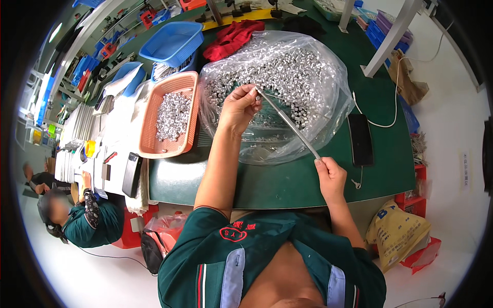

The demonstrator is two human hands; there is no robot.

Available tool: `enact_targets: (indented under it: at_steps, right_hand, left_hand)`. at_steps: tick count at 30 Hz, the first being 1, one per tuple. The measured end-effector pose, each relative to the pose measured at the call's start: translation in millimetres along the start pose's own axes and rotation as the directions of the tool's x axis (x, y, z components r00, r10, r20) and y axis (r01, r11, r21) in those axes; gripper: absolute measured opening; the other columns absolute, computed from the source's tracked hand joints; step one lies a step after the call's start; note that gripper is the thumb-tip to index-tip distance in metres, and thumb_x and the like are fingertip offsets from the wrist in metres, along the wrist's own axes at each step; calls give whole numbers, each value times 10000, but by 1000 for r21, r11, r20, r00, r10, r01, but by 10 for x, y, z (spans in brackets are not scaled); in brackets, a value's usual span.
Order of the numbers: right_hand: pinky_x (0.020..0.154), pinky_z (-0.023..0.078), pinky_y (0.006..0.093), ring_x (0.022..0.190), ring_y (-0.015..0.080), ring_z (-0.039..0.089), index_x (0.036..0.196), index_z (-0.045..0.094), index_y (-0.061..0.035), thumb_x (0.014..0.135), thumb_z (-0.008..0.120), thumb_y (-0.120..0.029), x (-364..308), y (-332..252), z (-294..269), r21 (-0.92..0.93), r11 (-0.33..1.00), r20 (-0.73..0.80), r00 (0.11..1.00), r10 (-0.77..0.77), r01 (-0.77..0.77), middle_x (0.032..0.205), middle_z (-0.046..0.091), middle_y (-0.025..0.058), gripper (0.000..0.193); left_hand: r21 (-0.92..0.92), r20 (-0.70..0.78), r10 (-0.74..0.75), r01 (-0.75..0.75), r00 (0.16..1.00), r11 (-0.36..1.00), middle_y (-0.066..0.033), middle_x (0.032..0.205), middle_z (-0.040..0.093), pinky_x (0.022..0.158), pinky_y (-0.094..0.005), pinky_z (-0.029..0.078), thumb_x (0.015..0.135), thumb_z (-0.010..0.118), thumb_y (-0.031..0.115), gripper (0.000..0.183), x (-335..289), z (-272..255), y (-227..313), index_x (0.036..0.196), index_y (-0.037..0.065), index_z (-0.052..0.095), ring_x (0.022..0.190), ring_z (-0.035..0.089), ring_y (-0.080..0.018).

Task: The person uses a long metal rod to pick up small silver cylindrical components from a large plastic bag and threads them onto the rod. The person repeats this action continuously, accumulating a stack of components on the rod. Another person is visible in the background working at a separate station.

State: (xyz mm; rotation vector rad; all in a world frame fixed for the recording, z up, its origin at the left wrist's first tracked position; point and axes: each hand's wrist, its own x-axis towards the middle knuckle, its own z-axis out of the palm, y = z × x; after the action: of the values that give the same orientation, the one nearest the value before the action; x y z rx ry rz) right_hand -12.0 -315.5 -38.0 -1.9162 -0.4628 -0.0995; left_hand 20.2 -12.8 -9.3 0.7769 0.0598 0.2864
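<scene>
A long thin metal rod (290,122) slants over a clear plastic bag (267,154) on the green table. The bag lies spread out with a heap of small silvery metal parts (292,69) in it. My left hand (240,106) is closed at the rod's far end, thumb and fingers pinched together there; whether it also holds a small part is too fine to make out. Around the rod's near end, close to the bag's front edge, my right hand (330,177) is closed. Left of the bag, an orange basket (145,123) holds more of the small metal parts.
A black phone (361,139) and a white cable (382,126) lie to the right. Blue baskets (172,43) and a red cloth (232,40) are behind. Another phone (132,174) sits at the left. A co-worker (77,218) works at the far left. A grey post (393,38) rises at the back right.
</scene>
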Motion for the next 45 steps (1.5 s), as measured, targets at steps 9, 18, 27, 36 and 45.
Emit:
enact_targets:
  at_steps: [9, 18, 27, 36, 45]
  right_hand:
    - [472, 366, 273, 477, 119, 435, 809, 612, -14, 896, 638, -166, 27, 31, -31, 4, 1000, 34, 999, 4, -5, 552, 485, 54, 177]
    - [472, 364, 274, 480, 117, 435, 807, 616, -18, 890, 644, -163, 17, 34, -27, -26, 999, 64, 998, 23, -21, 554, 490, 52, 169]
    - [512, 347, 227, 578, 44, 403, 829, 605, 20, 898, 634, -122, 18, 18, -46, 2, 998, 86, 994, 63, -63, 613, 475, -13, 161]
    - [487, 366, 258, 517, 91, 422, 815, 612, 1, 881, 655, -140, 26, 39, -33, 25, 997, 51, 997, 66, -67, 583, 498, 44, 162]
    - [493, 372, 254, 521, 91, 424, 811, 611, 0, 881, 659, -141, 22, 24, -37, 0, 998, 62, 996, 68, -68, 588, 506, 42, 165]
  left_hand:
    - [89, 76, -30, 23, 997, 996, -73, 855, 593, 623, -251, 403, 917, 596, 92, 330, -57, 152, 99, 1220, -35, 560, 735, 505, -139]
    - [-238, 1, -213, 207, 977, 949, -81, 928, 574, 627, -242, 434, 938, 561, 110, 256, 44, -155, -2, 1164, -9, 546, 745, 517, -132]
    - [-368, 86, -152, 173, 985, 914, -80, 948, 581, 640, -230, 462, 924, 574, 98, 234, 45, -181, 38, 1133, 3, 527, 741, 541, -109]
    - [-305, -28, -114, 100, 993, 947, -112, 953, 606, 820, -298, 570, 901, 588, 41, 230, 42, -161, 50, 1118, -16, 538, 879, 635, -193]
    - [-223, 101, -101, 122, 990, 967, -52, 894, 626, 763, -332, 502, 911, 617, 185, 220, 25, -180, -7, 1079, 46, 588, 837, 602, -186]
